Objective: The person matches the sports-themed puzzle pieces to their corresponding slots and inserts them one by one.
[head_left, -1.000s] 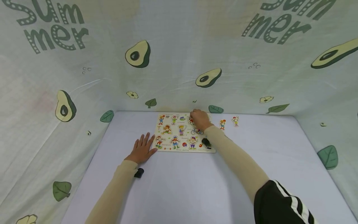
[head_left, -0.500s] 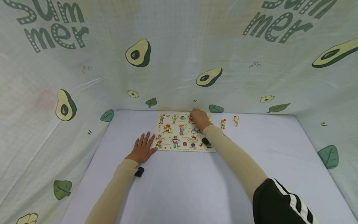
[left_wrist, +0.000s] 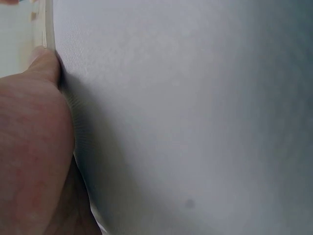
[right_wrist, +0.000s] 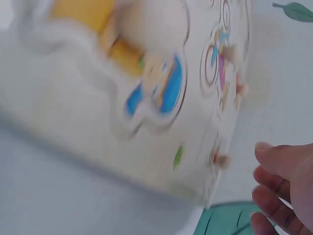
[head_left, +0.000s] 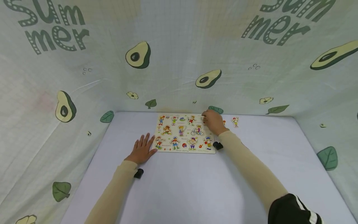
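Note:
A wooden knob puzzle board (head_left: 186,150) with several cartoon sports figures lies at the back of the table. My left hand (head_left: 141,150) rests flat with fingers spread, fingertips and thumb at the board's left edge. In the left wrist view, the thumb (left_wrist: 45,66) touches that edge. Over the board's top right corner is my right hand (head_left: 214,122), covering the figure there. The right wrist view shows its fingers (right_wrist: 268,200) loosely bent near a knob (right_wrist: 223,161), apart from it, with nothing visible between thumb and fingers.
Right of the board lies a loose figure piece (head_left: 235,122). Another loose piece (head_left: 224,123) is mostly hidden by my right hand. Behind the white table (head_left: 179,186) hangs a cloth (head_left: 170,81) printed with avocados and leaves, which also runs along both sides.
My right hand has moved right, from the upper middle-right figure to the top right corner. The soccer figure and the lower right figure are uncovered now. My left hand stays put.

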Demonstrator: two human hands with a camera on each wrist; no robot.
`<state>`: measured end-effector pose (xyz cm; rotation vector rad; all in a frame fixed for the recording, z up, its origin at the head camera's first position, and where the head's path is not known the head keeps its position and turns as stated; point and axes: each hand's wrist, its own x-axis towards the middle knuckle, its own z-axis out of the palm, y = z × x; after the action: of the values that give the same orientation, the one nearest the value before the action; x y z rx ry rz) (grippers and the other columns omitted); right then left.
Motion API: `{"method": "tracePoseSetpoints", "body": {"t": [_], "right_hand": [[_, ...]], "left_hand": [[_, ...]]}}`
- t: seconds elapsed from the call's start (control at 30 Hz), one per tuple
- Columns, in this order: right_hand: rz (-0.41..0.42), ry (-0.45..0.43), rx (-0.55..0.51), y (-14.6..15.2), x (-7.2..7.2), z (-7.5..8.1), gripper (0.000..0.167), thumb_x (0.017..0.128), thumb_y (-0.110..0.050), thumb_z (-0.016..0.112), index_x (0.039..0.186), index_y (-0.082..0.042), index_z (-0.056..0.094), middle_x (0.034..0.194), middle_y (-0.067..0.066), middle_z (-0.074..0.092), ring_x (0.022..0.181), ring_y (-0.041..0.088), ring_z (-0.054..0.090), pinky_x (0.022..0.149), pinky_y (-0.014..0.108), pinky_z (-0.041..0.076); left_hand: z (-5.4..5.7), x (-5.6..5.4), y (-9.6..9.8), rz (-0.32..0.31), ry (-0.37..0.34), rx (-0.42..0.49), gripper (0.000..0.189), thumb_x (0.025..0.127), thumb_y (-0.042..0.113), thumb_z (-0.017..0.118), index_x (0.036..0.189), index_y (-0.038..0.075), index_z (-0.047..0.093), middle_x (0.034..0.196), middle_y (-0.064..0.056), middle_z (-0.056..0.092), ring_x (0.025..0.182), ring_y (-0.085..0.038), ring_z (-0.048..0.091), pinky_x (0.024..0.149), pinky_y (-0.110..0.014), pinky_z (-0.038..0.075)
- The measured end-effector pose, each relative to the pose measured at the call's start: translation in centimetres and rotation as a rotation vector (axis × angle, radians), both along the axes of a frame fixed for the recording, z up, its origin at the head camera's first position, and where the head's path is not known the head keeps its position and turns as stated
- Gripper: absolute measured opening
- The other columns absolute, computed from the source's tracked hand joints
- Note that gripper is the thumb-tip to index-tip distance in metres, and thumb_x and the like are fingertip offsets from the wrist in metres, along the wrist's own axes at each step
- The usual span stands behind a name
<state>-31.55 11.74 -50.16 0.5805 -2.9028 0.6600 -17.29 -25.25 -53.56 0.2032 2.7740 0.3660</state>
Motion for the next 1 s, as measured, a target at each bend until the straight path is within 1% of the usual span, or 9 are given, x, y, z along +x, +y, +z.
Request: {"method": "tracePoseSetpoints", "body": {"t": [0.1, 0.17, 0.23, 0.3, 0.47, 0.6, 0.77, 1.0], "right_hand": [[-0.029, 0.026, -0.012, 1.9, 0.5, 0.1, 0.026, 0.097, -0.004, 0.076, 0.123, 0.002, 0.074, 0.126, 0.021, 0.072, 0.121, 0.039, 0.068, 0.101, 0.053, 0.056], [-0.047, 0.044, -0.020, 3.1, 0.7, 0.1, 0.026, 0.096, -0.003, 0.076, 0.122, 0.002, 0.074, 0.127, 0.022, 0.072, 0.121, 0.040, 0.067, 0.102, 0.054, 0.055], [-0.067, 0.059, -0.022, 4.3, 0.9, 0.0, 0.026, 0.096, -0.002, 0.076, 0.122, 0.003, 0.074, 0.124, 0.022, 0.072, 0.118, 0.041, 0.068, 0.099, 0.054, 0.056], [-0.086, 0.066, -0.029, 5.4, 1.1, 0.0, 0.025, 0.095, -0.001, 0.076, 0.120, 0.003, 0.075, 0.119, 0.022, 0.073, 0.112, 0.041, 0.069, 0.093, 0.054, 0.058], [-0.128, 0.053, -0.027, 8.1, 1.5, -0.3, 0.025, 0.095, 0.001, 0.076, 0.120, 0.005, 0.074, 0.114, 0.023, 0.072, 0.105, 0.042, 0.069, 0.087, 0.055, 0.057], [-0.156, 0.056, -0.013, 9.9, 1.9, -0.7, 0.025, 0.096, 0.001, 0.075, 0.120, 0.006, 0.073, 0.115, 0.025, 0.071, 0.107, 0.045, 0.068, 0.090, 0.058, 0.056], [-0.190, 0.044, 0.011, 11.5, 2.3, -0.9, 0.024, 0.096, 0.001, 0.074, 0.119, 0.007, 0.073, 0.114, 0.026, 0.071, 0.108, 0.047, 0.067, 0.090, 0.060, 0.055], [-0.212, -0.002, 0.044, 13.6, 2.9, -1.2, 0.029, 0.095, 0.001, 0.075, 0.123, 0.009, 0.071, 0.123, 0.031, 0.068, 0.114, 0.051, 0.064, 0.094, 0.064, 0.053]], "left_hand": [[0.0, 0.0, 0.0, 0.002, -0.002, -0.008, 0.077, 0.113, 0.042, 0.048, 0.170, 0.007, 0.011, 0.177, -0.022, -0.005, 0.161, -0.048, -0.008, 0.129, -0.065, -0.002], [0.0, 0.0, -0.1, 0.005, -0.002, -0.012, 0.077, 0.113, 0.042, 0.049, 0.170, 0.007, 0.011, 0.177, -0.022, -0.005, 0.161, -0.048, -0.008, 0.129, -0.065, -0.002], [-0.1, -0.1, 0.0, 0.005, -0.001, -0.013, 0.077, 0.113, 0.041, 0.049, 0.170, 0.007, 0.012, 0.177, -0.022, -0.004, 0.161, -0.048, -0.008, 0.129, -0.065, -0.002], [0.0, 0.0, 0.0, 0.004, -0.001, -0.010, 0.077, 0.112, 0.042, 0.049, 0.170, 0.007, 0.012, 0.177, -0.022, -0.004, 0.161, -0.047, -0.008, 0.129, -0.064, -0.002], [-0.2, -0.1, 0.0, 0.003, 0.004, -0.004, 0.077, 0.112, 0.042, 0.049, 0.171, 0.008, 0.012, 0.177, -0.021, -0.005, 0.161, -0.048, -0.008, 0.129, -0.065, -0.002], [-0.7, -0.2, -0.2, 0.001, 0.026, 0.015, 0.077, 0.112, 0.043, 0.049, 0.170, 0.008, 0.013, 0.177, -0.022, -0.003, 0.161, -0.048, -0.007, 0.129, -0.065, -0.001], [-1.1, -0.3, -0.4, -0.002, 0.043, 0.033, 0.078, 0.111, 0.045, 0.050, 0.170, 0.008, 0.014, 0.177, -0.022, -0.002, 0.161, -0.049, -0.006, 0.129, -0.066, 0.000], [-1.4, -0.1, -0.5, -0.005, 0.061, 0.041, 0.078, 0.111, 0.043, 0.051, 0.170, 0.007, 0.016, 0.177, -0.023, 0.000, 0.161, -0.049, -0.004, 0.128, -0.067, 0.001]]}}
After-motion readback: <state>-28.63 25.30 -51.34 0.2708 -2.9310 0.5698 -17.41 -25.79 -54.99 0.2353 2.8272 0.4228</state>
